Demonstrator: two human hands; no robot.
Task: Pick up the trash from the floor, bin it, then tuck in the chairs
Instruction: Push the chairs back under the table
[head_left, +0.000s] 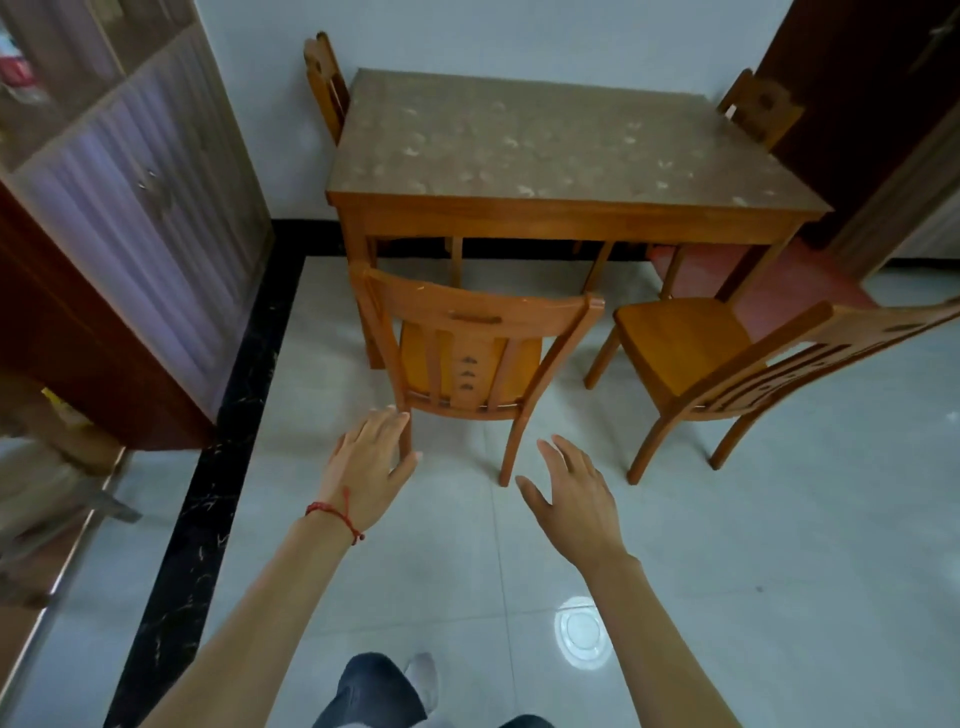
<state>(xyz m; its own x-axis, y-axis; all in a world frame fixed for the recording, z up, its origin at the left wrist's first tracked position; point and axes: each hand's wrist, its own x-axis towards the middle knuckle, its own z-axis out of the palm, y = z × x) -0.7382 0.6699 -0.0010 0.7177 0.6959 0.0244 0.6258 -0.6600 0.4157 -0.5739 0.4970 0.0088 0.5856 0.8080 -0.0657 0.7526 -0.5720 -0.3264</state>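
A wooden chair (475, 314) stands at the near left of the wooden table (571, 208), its back towards me and its seat partly under the tabletop. My left hand (371, 460) reaches forward with straight fingers in front of that chair's rear left leg, and holds nothing. My right hand (571, 493) is spread open over the floor, just right of the rear right leg. A second chair (727, 358) stands pulled out and angled at the table's near right. Two more chairs (324, 83) sit tucked at the far side. No trash shows on the floor.
A tall cabinet with ribbed doors (140, 218) stands at the left beside a black floor border (208, 499). A dark door (857, 104) is at the far right. Glossy grey tiles (727, 597) stretch around me. My leg and foot show at the bottom.
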